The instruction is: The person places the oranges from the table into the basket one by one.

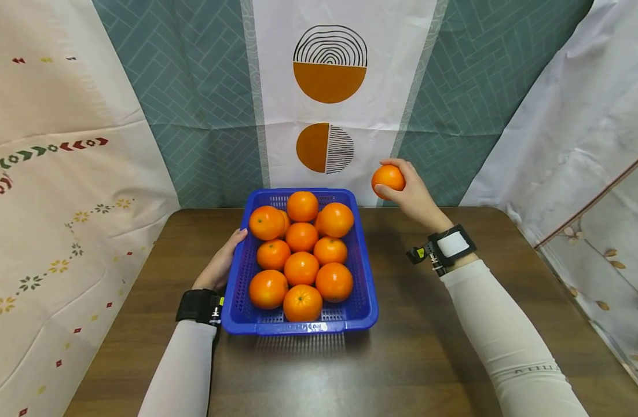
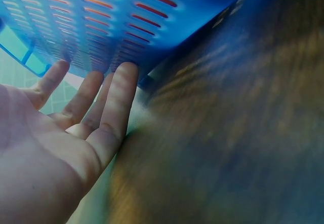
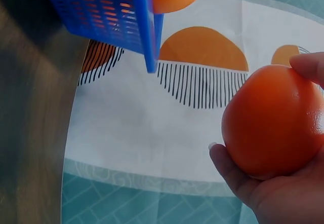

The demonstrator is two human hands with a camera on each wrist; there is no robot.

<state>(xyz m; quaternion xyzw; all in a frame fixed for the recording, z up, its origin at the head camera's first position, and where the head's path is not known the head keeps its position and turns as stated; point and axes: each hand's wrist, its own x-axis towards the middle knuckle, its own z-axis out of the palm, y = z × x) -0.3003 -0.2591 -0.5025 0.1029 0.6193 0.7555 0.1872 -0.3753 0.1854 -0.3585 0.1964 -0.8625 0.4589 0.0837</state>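
A blue plastic basket [image 1: 298,329] with slotted walls holds several oranges [image 1: 301,268], piled on one another toward the back. My left hand [image 1: 221,263] is at the basket's left side. In the left wrist view its fingers [image 2: 117,100] are nearly straight and touch the slotted wall [image 2: 96,26] from outside. To the right of the basket, above the table's back edge, my right hand [image 1: 417,196] grips a single orange [image 1: 388,178] between thumb and fingers. The right wrist view shows that orange [image 3: 273,122] up close, apart from the basket [image 3: 106,16].
The brown wooden table [image 1: 308,382] carries the basket near its back edge. Behind hangs a patterned cloth [image 1: 206,104] in green and white. Other cloths stand at the left [image 1: 63,174] and right [image 1: 605,174] sides of the table.
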